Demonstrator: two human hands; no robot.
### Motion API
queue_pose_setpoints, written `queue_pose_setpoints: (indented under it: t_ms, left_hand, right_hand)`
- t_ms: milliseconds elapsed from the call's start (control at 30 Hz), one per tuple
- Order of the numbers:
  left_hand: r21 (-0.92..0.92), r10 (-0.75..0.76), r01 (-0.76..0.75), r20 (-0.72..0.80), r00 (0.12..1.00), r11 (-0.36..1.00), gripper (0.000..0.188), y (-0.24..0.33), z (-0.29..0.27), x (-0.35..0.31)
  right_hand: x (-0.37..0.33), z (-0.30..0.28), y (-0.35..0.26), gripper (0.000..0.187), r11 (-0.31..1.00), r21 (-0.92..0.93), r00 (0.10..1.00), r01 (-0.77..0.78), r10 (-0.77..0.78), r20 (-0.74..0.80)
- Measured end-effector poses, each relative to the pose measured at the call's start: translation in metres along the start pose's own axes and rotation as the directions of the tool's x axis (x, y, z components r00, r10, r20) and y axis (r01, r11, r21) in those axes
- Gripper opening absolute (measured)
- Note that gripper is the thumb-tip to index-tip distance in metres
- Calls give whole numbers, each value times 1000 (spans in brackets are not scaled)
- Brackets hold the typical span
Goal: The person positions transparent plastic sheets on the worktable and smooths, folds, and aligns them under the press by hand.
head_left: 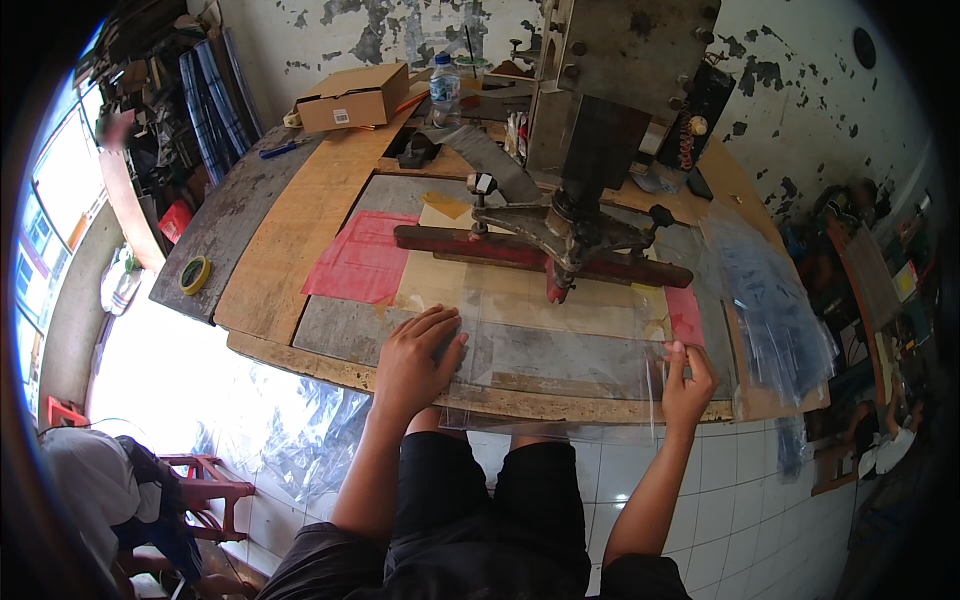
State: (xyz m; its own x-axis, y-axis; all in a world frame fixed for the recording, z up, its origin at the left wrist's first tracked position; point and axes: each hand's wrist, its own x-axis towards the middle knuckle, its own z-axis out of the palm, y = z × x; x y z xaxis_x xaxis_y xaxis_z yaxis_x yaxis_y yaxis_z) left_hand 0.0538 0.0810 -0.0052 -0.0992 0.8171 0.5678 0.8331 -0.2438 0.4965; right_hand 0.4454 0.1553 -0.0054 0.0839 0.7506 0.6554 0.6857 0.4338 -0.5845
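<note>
Starting at the far left, a roll of yellow tape (pixel 203 278) sits near the edge of the counter (pixel 300 362). Next along, a red sheet (pixel 355 262) lies flat, and just in front of it comes the left hand (pixel 412 358): palm down, fingers loosely spread, resting on the clear plastic sheet (pixel 560 360) without closing on anything I can see. That sheet lies between the two hands, its near part spilling over the counter's front edge. Behind it looms the press (pixel 605 140), its long bar (pixel 620 272) reaching across; whether bar and plastic touch, I can't tell. Over to the right hand (pixel 690 385), thumb and fingertip appear pinched on the sheet's right side. Far right, a heap of clear plastic (pixel 770 310) drapes the counter.

How far along? The sheet is laid out, and I'd judge this as positioning, with the pressing left to do; I can make out no seam on it. Whether the heap is finished or waiting, nothing tells me.

Now the writing: the cardboard box (pixel 345 108) carries a small white label, too tiny to read, and the bottle (pixel 444 90) wears a printed wrap.
</note>
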Motion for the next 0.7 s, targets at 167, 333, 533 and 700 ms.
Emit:
queue_pose_setpoints:
  t_ms: [167, 333, 533, 700]
  left_hand:
    - [6, -2, 2, 3, 1000, 1000, 28, 0, -1, -1]
    - [0, 0, 0, 0, 1000, 1000, 28, -1, 0, -1]
    - [-8, -1, 1, 0, 1000, 1000, 28, 0, 0, -1]
    - [-13, -18, 18, 3, 1000, 1000, 29, -3, 1, -2]
  right_hand:
    - [0, 0, 1, 23, 1000, 9, 1000, -4, 4, 1]
    - [0, 1, 1, 23, 1000, 8, 1000, -8, 8, 0]
    - [-1, 0, 3, 24, 1000, -9, 1000, 9, -9, 7]
    - [0, 3, 0, 23, 1000, 4, 1000, -9, 9, 13]
